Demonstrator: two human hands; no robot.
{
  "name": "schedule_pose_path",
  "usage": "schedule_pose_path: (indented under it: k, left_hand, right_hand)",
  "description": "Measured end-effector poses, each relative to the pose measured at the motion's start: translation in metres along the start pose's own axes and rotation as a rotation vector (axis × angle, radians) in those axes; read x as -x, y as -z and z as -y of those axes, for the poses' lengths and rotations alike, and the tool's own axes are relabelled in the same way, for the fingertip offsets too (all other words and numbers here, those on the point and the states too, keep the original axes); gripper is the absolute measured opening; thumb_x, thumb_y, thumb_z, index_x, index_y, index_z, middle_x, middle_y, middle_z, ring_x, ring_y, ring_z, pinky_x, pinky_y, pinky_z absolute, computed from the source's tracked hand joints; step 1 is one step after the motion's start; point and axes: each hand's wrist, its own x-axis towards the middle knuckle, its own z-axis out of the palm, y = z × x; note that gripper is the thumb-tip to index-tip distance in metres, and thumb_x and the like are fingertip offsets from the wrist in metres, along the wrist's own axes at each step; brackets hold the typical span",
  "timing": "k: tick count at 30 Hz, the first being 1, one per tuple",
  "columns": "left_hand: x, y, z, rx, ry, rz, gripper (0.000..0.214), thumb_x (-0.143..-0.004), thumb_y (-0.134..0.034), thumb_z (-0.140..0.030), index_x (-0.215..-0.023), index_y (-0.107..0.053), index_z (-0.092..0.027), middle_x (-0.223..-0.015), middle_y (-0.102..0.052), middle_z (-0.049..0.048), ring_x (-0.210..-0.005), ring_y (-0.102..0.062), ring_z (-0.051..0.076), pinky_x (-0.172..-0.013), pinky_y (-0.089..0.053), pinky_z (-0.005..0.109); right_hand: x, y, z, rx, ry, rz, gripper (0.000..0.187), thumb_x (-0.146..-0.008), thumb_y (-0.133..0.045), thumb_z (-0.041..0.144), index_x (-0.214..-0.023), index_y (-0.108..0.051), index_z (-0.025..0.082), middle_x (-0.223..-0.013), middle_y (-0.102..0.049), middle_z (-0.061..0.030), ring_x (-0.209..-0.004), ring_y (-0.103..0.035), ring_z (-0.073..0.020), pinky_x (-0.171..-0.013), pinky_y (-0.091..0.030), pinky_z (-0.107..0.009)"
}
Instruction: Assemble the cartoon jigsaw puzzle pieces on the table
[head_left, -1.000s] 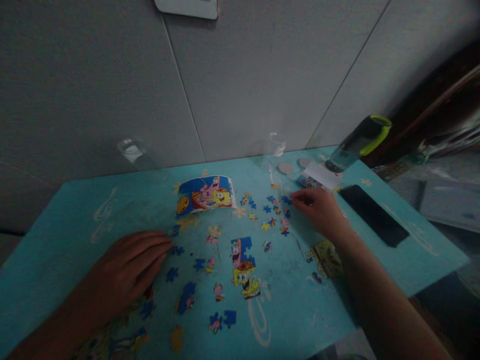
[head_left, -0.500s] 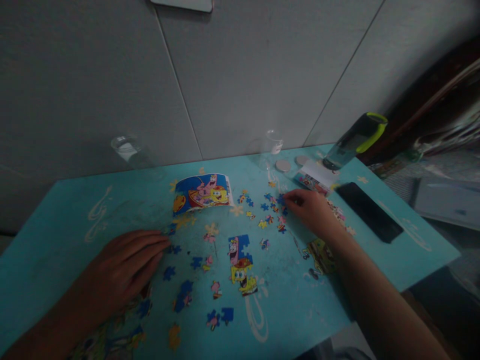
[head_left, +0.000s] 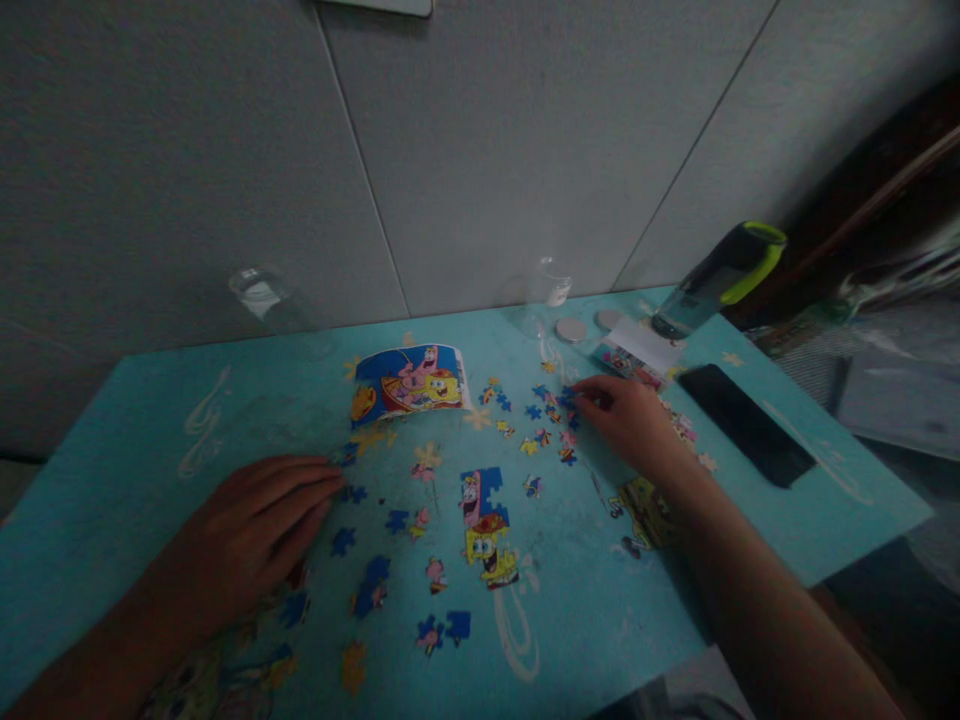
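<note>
My left hand (head_left: 255, 540) lies on the table with its fingers stretched out, the tips beside a small blue jigsaw piece (head_left: 355, 494). My right hand (head_left: 626, 412) pinches a blue jigsaw piece (head_left: 568, 394) at the edge of a cluster of loose pieces (head_left: 534, 411). Between the hands is a joined section of the puzzle (head_left: 487, 540) with pink and yellow cartoon figures. Around it lie single blue pieces (head_left: 343, 542) and a larger blue clump (head_left: 373, 588). Behind them stands the curved picture sheet (head_left: 409, 385). More pieces sit partly under my left forearm.
A clear jar (head_left: 274, 305) and a second clear jar (head_left: 551, 290) stand along the wall. Round lids (head_left: 570, 330), a folded card (head_left: 637, 350), a dark bottle (head_left: 716, 280) with a green loop and a black phone (head_left: 745, 425) are at the right.
The view has shifted slightly, so everything sits a little further right. Both hands stay in nearly the same places, and the pieces on the table look unmoved.
</note>
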Motion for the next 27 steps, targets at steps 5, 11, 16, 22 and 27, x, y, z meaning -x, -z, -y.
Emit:
schedule_pose_path:
  k: [5,11,16,22,27]
  left_hand:
    - [0.0,0.0,-0.001,0.013,0.007,0.0,0.033,-0.098,-0.054,-0.029,-0.13,-0.063,-0.025,-0.134,-0.062,0.005,-0.125,-0.056,0.026,-0.108,-0.045,0.048]
    - [-0.003,0.002,-0.003,0.028,0.011,-0.018,0.032,-0.097,-0.057,-0.028,-0.127,-0.065,-0.025,-0.131,-0.064,0.0033,-0.123,-0.058,0.025,-0.109,-0.046,0.048]
    - [-0.002,0.0,-0.003,0.027,0.031,-0.022,0.032,-0.098,-0.056,-0.029,-0.129,-0.064,-0.026,-0.132,-0.064,0.0028,-0.122,-0.059,0.025,-0.107,-0.047,0.049]
    - [-0.002,0.0,-0.004,0.041,0.024,-0.05,0.032,-0.098,-0.056,-0.031,-0.127,-0.065,-0.025,-0.129,-0.066,0.0056,-0.12,-0.061,0.026,-0.106,-0.048,0.049]
    - [-0.004,0.001,-0.005,0.052,0.018,-0.044,0.031,-0.098,-0.055,-0.028,-0.127,-0.065,-0.025,-0.129,-0.065,0.0062,-0.12,-0.06,0.025,-0.106,-0.048,0.048]
  right_hand:
    - [0.0,0.001,0.0,0.005,0.008,-0.001,0.026,-0.089,-0.06,0.032,-0.105,-0.077,0.021,-0.086,-0.077,-0.0066,-0.067,-0.067,-0.019,-0.062,-0.046,-0.032]
    - [0.0,0.004,0.004,-0.042,0.037,0.001,0.022,-0.09,-0.062,0.033,-0.102,-0.077,0.022,-0.088,-0.077,-0.0042,-0.069,-0.066,-0.0184,-0.065,-0.048,-0.033]
    - [0.004,0.003,0.011,-0.108,0.126,0.046,0.021,-0.092,-0.061,0.033,-0.103,-0.077,0.023,-0.088,-0.077,-0.0028,-0.068,-0.064,-0.0159,-0.065,-0.047,-0.03]
    - [0.006,0.001,0.013,-0.15,0.18,0.102,0.023,-0.094,-0.061,0.037,-0.104,-0.076,0.024,-0.087,-0.076,-0.002,-0.064,-0.061,-0.0145,-0.062,-0.046,-0.03]
    - [0.006,0.002,0.013,-0.153,0.188,0.127,0.024,-0.095,-0.06,0.038,-0.108,-0.076,0.024,-0.082,-0.075,-0.0013,-0.062,-0.06,-0.0143,-0.062,-0.046,-0.03]
